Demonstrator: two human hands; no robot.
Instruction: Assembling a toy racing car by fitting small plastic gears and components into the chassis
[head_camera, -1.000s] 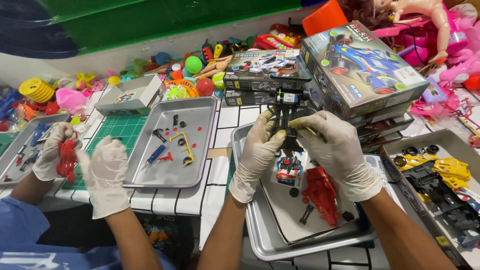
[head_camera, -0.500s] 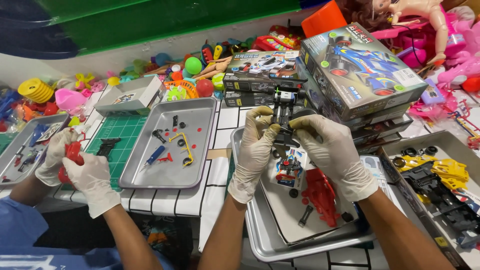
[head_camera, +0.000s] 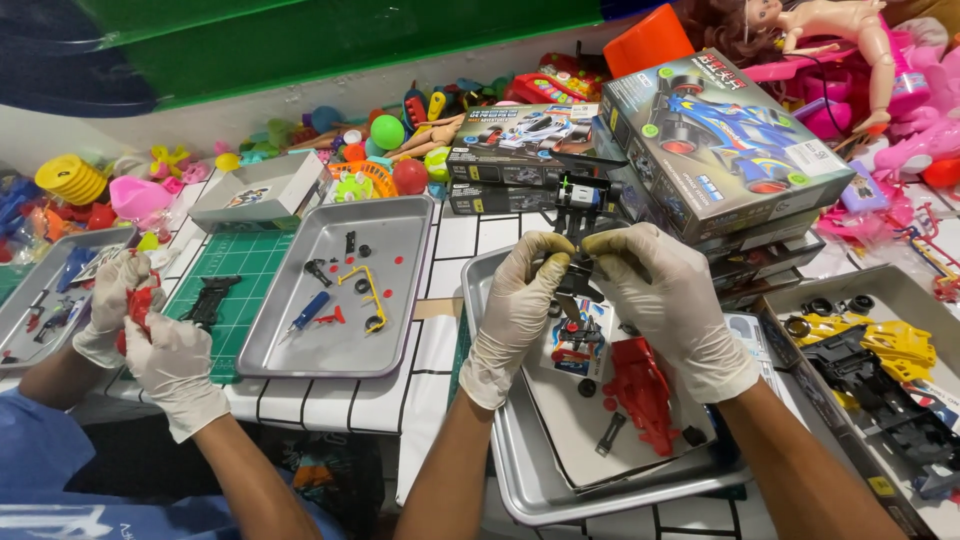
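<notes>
1. A small black plastic toy-car chassis (head_camera: 578, 215) was held up over the rectangular metal tray (head_camera: 520, 480).
2. The gloved left hand (head_camera: 515, 315) pinched it at nine o'clock; the gloved right hand (head_camera: 675, 305) gripped at three o'clock.
3. A red plastic car body shell (head_camera: 640, 392) lay at six o'clock in the tray.
4. A co-worker's gloved hands (head_camera: 150, 330) worked far at nine o'clock.

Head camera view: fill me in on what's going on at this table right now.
A person in white gloves holds a small black toy car chassis between the left hand and right hand, raised above a metal tray. On that tray lie a red car body and a few small parts. To the left, a co-worker's gloved hands grip a red part beside a green cutting mat. Boxed car kits and loose toys crowd the back.
</notes>
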